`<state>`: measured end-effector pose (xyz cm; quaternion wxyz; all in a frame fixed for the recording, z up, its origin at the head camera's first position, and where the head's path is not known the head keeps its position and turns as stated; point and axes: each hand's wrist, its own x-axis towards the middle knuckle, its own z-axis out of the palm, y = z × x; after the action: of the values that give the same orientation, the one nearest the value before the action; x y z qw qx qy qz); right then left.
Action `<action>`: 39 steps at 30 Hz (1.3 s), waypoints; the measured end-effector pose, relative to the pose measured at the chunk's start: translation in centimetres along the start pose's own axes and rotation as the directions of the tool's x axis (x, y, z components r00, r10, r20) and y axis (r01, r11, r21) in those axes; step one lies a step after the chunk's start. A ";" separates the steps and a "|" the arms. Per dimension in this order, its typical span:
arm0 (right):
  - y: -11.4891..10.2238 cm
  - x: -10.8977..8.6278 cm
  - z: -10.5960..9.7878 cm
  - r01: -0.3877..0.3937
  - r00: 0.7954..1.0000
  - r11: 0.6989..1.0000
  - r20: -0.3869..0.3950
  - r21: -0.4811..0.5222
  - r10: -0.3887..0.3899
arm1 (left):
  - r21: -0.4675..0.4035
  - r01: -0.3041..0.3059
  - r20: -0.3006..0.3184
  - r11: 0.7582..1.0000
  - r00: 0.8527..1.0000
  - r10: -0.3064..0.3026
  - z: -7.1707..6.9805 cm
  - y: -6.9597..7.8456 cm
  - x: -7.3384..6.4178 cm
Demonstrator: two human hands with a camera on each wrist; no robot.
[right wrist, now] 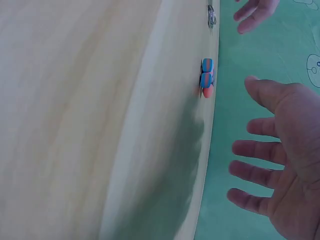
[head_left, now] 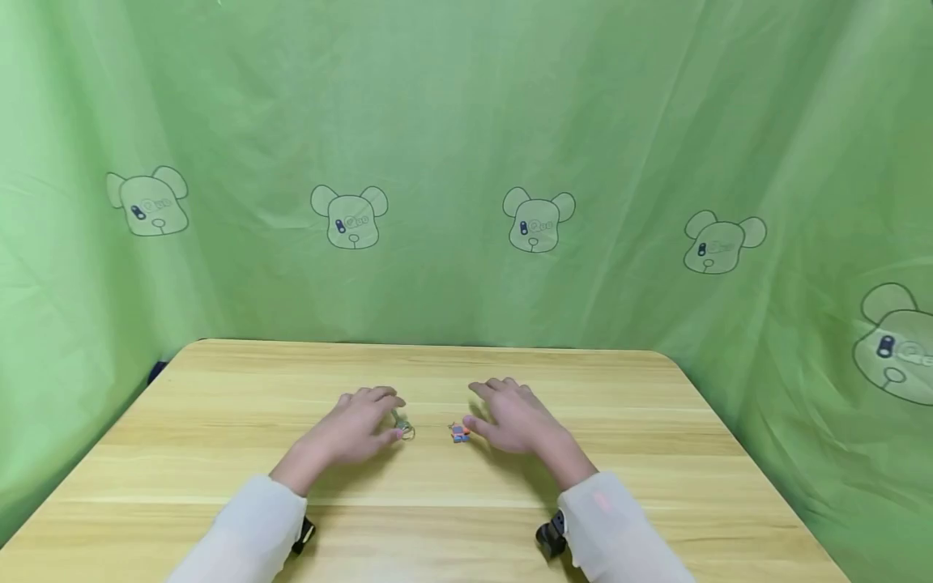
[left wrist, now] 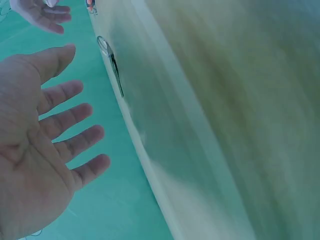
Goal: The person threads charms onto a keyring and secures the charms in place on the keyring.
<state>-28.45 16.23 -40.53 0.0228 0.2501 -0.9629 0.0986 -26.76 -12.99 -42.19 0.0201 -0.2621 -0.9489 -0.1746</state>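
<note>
At left, a white sleeve extends over the wood-grain tabletop, with a black wrist-worn device at its cuff. Beyond it, the left hand hangs above the surface, palm turned inward, fingers spread and gently bent, gripping nothing. Next comes a metal key ring with a slender dark piece attached; its exact nature is too small to tell. In the head view the left thumb seems to meet the ring, but the left wrist view shows a gap, so the overlap is one of viewing angle. Just right of the ring, near the middle of the tabletop, lies a small orange-and-blue figure charm, flat and apart from the ring. The right hand mirrors the left: palm inward, thumb set off from loosely extended fingers, holding nothing; the right wrist view shows the charm clear of its thumb. Each item thus lies nearest one hand, an arrangement that probably keeps both within easy reach, while the raised hands leave them undisturbed. Farther right are a second black wrist-worn device and the other white sleeve. Green cloth printed with bear faces hangs behind, presumably as a plain backdrop.
</note>
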 end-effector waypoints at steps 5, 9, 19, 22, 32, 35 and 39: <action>-0.2 0.6 0.3 0.022 1.000 0.999 0.022 0.043 -0.023 | -0.063 0.000 0.011 0.998 1.000 0.001 0.4 0.0 0.3; -0.3 1.2 0.7 0.049 0.998 0.996 0.031 0.069 -0.051 | -0.138 -0.005 0.045 0.990 0.999 0.011 0.6 0.1 0.6; -1.3 2.0 1.6 0.073 0.996 0.994 0.047 0.084 -0.077 | -0.171 -0.052 0.073 0.984 0.995 0.065 1.1 0.1 1.6; -1.5 2.0 1.7 0.071 0.996 0.995 0.051 0.071 -0.075 | -0.169 -0.074 0.068 0.983 0.994 0.087 1.3 0.1 1.9; -1.9 2.4 2.4 0.042 0.997 0.999 0.070 0.011 -0.043 | -0.177 -0.082 0.086 0.981 0.991 0.099 1.5 0.2 2.7; -1.9 2.6 2.5 0.040 0.997 0.999 0.070 0.005 -0.040 | -0.174 -0.089 0.084 0.981 0.991 0.105 1.5 0.1 2.7; -2.0 2.9 2.6 0.037 0.997 0.999 0.068 -0.001 -0.037 | -0.179 -0.091 0.087 0.980 0.990 0.107 1.5 0.3 2.6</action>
<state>-29.99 12.65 -42.44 -0.0079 0.2711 -0.9585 0.0885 -28.79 -11.00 -43.16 -0.0399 -0.3178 -0.9156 -0.2430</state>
